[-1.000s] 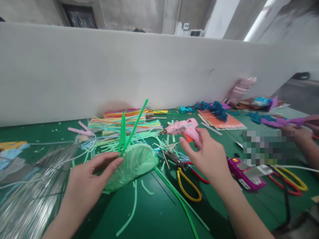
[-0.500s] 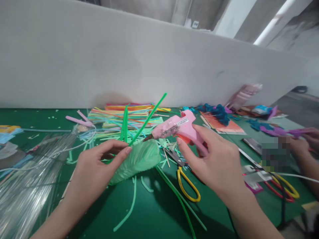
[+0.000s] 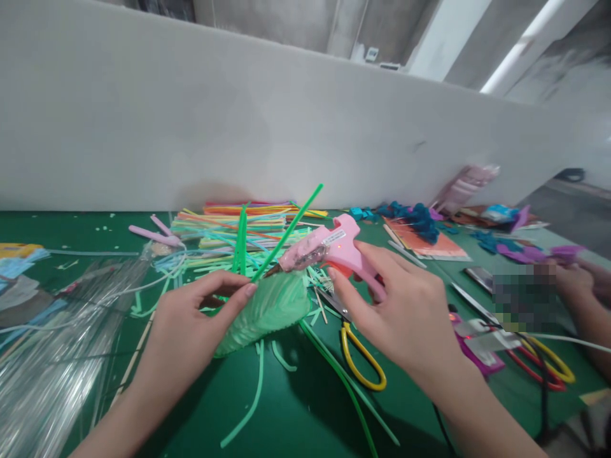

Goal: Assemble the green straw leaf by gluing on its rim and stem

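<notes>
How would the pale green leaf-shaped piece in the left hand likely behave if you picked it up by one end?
The pale green leaf piece probably weighs little: the left hand steadies it with fingertips alone. It looks built of thin ribbed strips, so it may flex rather than stay rigid. The green stems sticking up from it seem stiffer, standing straight unsupported.

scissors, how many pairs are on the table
2. One pair with yellow handles lies just beneath the right hand. A second pair with red and yellow handles lies at the far right by a co-worker's arm. Others may be hidden under the clutter.
</notes>
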Motion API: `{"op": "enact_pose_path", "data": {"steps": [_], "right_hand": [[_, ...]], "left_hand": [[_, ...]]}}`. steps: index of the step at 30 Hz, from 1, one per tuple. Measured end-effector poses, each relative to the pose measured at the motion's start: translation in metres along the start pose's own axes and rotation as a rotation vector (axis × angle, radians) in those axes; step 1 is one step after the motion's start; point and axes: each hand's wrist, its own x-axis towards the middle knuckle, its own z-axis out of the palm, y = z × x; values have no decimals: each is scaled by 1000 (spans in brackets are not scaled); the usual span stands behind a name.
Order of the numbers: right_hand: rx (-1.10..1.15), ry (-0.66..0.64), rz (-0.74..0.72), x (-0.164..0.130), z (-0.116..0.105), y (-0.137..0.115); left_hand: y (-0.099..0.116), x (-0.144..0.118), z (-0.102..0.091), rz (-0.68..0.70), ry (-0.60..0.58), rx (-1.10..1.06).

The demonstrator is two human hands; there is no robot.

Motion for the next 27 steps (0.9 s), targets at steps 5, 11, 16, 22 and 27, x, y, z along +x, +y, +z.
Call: {"op": "enact_pose_path", "data": {"steps": [5, 11, 16, 22, 27], "right_hand": [[-5, -2, 6, 0, 0, 0], [-4, 4, 21, 0, -1, 2], [4, 6, 48, -1, -1, 5], [-8, 5, 62, -3, -1, 8], [12, 11, 70, -5, -2, 11]], "left_hand": [[-2, 0, 1, -27, -4, 9], [-3, 0, 2, -31, -1, 14], [-4, 1, 2, -36, -8, 11], [-6, 2, 3, -41, -16, 7], [-6, 1, 2, -79, -15, 12]]}}
